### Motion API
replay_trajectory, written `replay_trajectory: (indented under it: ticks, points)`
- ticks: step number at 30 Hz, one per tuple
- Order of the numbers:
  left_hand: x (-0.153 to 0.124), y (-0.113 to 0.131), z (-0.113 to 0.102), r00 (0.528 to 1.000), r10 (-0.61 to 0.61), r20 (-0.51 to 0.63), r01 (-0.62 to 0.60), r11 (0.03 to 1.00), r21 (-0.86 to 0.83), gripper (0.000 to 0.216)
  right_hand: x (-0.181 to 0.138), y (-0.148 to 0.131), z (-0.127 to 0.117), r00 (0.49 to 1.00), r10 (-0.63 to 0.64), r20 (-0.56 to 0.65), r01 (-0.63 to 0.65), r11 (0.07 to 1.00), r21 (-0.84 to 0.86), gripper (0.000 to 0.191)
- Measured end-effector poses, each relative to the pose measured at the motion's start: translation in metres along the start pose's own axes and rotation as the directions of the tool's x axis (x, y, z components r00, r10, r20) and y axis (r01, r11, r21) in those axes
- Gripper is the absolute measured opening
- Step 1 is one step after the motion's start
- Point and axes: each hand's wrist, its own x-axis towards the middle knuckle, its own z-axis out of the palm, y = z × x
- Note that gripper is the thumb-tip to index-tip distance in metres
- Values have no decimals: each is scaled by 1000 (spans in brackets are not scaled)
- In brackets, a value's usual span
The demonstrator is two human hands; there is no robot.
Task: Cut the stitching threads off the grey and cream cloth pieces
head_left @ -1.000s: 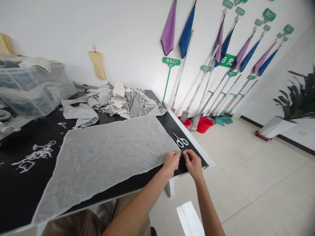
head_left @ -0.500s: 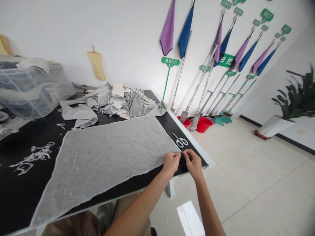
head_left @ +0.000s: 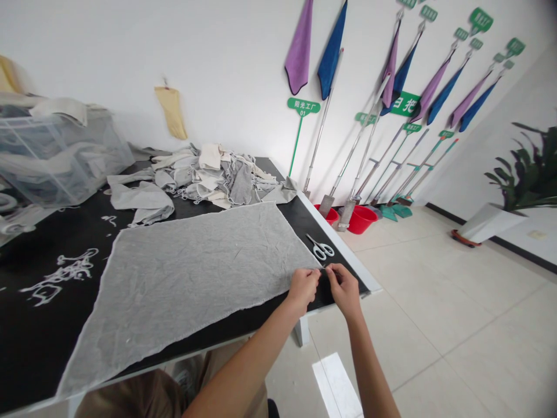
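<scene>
White thread scraps (head_left: 65, 276) lay on the black table (head_left: 26, 342). Right of them, a grey cloth (head_left: 195, 273) was spread out, its right corner pinched in the closed fingers of the left hand (head_left: 304, 288). Scissors (head_left: 321, 250) lay just beyond; the right hand (head_left: 344, 288) had fingers pinched together beside that corner, anything held too small to tell

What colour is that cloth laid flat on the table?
The cloth is light grey, slightly mottled; it shows best in the head view.
</scene>
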Motion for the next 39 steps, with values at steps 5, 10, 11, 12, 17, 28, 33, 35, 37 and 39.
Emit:
replay_trajectory:
  ticks: [5,10,11,12,17,28,33,35,37,39]
  points:
    - [2,0,0,1000,1,-12,-1,1000,10,24,-1,1,0,1000,9,9,-9,1000,9,24]
    - [3,-2,2,999,13,-34,-12,999,32,25,-1,1,1,1000,-3,19,3,1000,18,24]
    - [3,-2,2,999,15,-36,-14,999,36,25,-1,1,1,1000,-4,17,4,1000,16,24]
    - [3,-2,2,999,16,-38,-15,999,40,25,-1,1,0,1000,-5,16,4,1000,13,24]
    - [2,-1,1,998,22,-51,-19,998,56,23,-1,0,-1,1000,-1,20,1,1000,16,24]
    - [1,-2,0,997,43,-59,-37,995,94,27,-2,1,-1,1000,15,7,-15,1000,4,26]
    - [0,-2,-1,997,51,-56,-45,993,106,26,-2,0,-1,1000,24,4,-24,1000,10,26]
    - [1,-3,-1,997,49,-60,-43,993,106,26,-2,0,-1,1000,29,7,-29,1000,11,25]
    - [3,-4,-1,997,43,-66,-37,994,103,25,-2,1,-1,999,34,11,-34,999,14,25]
    - [4,-5,-1,997,38,-73,-30,995,97,25,-2,1,-1,999,36,14,-36,999,18,25]
